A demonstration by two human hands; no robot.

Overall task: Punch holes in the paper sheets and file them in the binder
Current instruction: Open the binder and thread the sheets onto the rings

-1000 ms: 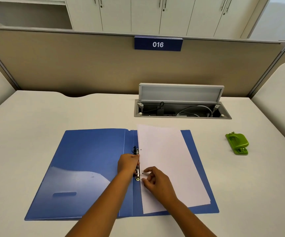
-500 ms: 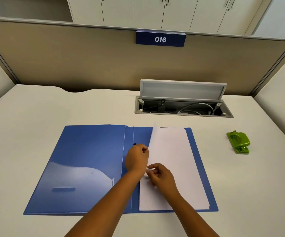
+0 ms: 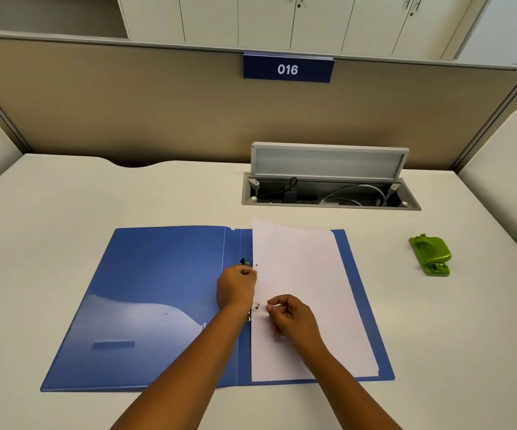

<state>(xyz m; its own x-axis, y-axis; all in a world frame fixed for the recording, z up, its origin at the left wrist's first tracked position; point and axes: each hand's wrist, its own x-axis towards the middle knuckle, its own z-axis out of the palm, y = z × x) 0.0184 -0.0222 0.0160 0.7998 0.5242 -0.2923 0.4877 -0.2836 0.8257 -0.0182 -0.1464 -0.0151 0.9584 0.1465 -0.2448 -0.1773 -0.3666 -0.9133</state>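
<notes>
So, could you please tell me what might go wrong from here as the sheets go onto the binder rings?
1. The left hand covers much of the ring mechanism, so the paper sheets may miss a prong or tear at a hole.
2. The sheets' far edge looks uneven, so the stack may file crooked in the binder.
</notes>
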